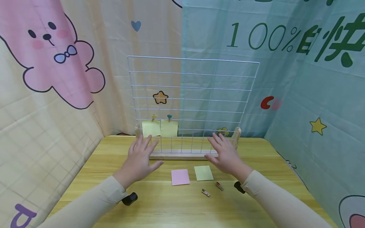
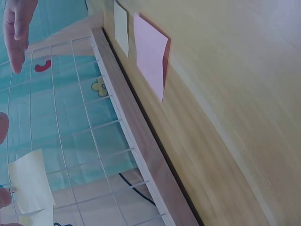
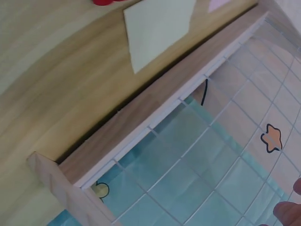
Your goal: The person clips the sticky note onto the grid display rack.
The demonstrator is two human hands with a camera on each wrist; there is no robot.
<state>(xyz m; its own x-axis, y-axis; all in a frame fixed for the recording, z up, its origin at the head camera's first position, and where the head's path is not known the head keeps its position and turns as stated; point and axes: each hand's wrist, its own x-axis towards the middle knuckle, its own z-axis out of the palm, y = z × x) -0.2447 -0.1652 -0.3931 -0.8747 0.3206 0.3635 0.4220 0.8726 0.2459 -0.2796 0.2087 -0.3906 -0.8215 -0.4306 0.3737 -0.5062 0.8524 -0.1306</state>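
A white wire grid (image 1: pixel 194 110) stands upright in a wooden base (image 1: pixel 182 155). Two yellow-green paper notes, a left one (image 1: pixel 151 129) and a right one (image 1: pixel 169 129), hang side by side low on its left, each under a small clip, one yellow (image 1: pixel 154 117) and one teal (image 1: pixel 169 117). My left hand (image 1: pixel 138 161) is raised in front of the grid's lower left, fingers spread, holding nothing. Opposite it, my right hand (image 1: pixel 226 155) hovers before the lower right corner, fingers extended and likewise without anything in them.
On the wooden table (image 1: pixel 148 205) lie a pink note (image 1: pixel 180 177) and a pale green note (image 1: pixel 203 173). Nearer to me are two little clothespins, one with a red end (image 1: pixel 219 186) and one dark-tipped (image 1: pixel 206 193). Printed curtains (image 1: pixel 299 95) enclose the back and sides.
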